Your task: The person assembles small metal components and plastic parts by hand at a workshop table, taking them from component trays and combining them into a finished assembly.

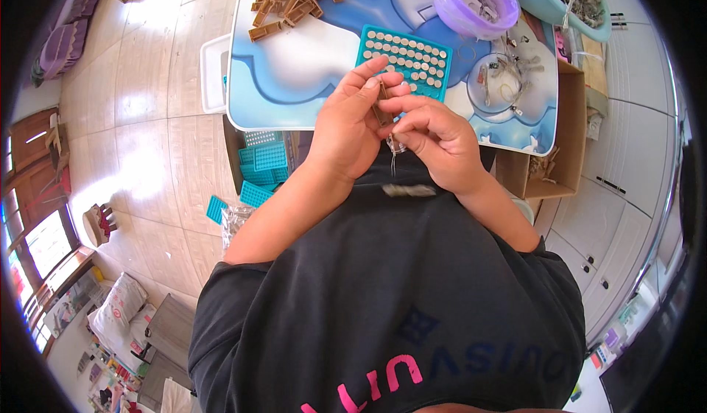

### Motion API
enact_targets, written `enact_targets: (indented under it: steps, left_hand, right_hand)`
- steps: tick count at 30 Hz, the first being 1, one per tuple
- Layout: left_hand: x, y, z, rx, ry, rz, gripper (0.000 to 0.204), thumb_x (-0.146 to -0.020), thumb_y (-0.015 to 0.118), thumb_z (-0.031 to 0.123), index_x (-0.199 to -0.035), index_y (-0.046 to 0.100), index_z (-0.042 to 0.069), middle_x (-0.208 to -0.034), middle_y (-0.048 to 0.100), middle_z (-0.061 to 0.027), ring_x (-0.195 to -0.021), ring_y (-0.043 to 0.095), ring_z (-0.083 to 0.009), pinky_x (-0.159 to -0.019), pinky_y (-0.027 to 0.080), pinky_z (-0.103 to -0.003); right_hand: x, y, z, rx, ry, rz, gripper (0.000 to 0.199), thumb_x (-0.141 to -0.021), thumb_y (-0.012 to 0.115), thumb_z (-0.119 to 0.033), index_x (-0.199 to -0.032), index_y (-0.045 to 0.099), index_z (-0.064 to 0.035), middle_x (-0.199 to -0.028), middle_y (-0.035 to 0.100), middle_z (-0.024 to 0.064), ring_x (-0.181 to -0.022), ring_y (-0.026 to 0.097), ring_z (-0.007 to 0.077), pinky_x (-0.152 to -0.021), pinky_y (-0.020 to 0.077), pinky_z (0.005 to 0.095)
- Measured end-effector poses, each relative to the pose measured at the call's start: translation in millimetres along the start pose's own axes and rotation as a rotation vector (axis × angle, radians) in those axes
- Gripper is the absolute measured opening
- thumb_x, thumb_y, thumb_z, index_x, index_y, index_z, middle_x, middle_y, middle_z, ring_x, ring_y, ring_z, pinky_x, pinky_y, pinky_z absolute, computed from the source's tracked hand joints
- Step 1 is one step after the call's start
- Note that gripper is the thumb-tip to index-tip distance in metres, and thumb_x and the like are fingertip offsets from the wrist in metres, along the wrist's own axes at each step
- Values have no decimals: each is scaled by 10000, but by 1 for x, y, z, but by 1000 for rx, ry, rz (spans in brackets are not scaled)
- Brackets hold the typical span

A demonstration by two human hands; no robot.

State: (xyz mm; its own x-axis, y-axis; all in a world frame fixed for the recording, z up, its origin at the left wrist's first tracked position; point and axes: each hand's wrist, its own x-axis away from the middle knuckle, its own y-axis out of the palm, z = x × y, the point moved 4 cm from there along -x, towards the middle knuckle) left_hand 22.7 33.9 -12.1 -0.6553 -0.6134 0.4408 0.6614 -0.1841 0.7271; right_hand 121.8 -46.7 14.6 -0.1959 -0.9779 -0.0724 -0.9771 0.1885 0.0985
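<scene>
One narrow brown piece (382, 111), above the near edge of the table (294, 100), is gripped by the left hand (345, 127). The right hand (446, 144) meets its lower end, by dangling wires (393, 164); I cannot tell what it pinches. Beyond: a teal tray (436, 95).

Bare forearms (291, 208) angle inward toward the far side; the left hand (345, 124), fingers curled, meets the right hand (443, 139) (thumb close to forefinger).
</scene>
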Motion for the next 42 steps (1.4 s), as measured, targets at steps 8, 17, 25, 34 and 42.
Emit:
enact_targets:
  steps: [8,17,25,34,42]
  left_hand:
    - [4,-1,1,34,-89,-123,368,-945,411,128,-1284,387,-10,-1188,538,-156,-1065,555,-238,-897,466,-356]
    - [9,-4,-11,81,-227,-173,307,-913,512,119,-1194,497,-4,-1000,622,-118,-852,638,-208,-754,543,-309]
    - [11,-2,-11,82,-241,-152,345,-915,514,135,-1228,482,-8,-982,624,-103,-829,640,-203,-749,543,-306]
    - [12,1,-8,-22,-209,-160,362,-956,437,203,-1231,470,-31,-977,626,-96,-825,631,-182,-756,521,-283]
    - [13,1,-7,-6,-197,-198,327,-943,464,180,-1191,511,-30,-957,633,-100,-808,621,-175,-745,519,-284]
  right_hand:
    - [5,-6,8,-91,151,126,45,-824,607,3,-869,605,-6,-908,622,58,-737,565,84,-637,453,200]
    - [-12,-21,2,307,-194,263,82,-751,685,-24,-825,651,-31,-876,535,47,-821,523,144,-693,430,245]
    - [-13,-20,-2,420,-216,265,100,-739,694,-30,-832,658,-47,-853,545,54,-804,537,159,-688,435,250]
    - [-11,-17,-2,401,-204,261,120,-745,686,8,-854,646,-24,-854,553,77,-813,535,163,-709,433,254]
    - [-16,-17,-10,524,-251,192,81,-761,661,-9,-838,655,-32,-824,558,64,-694,573,152,-592,457,256]
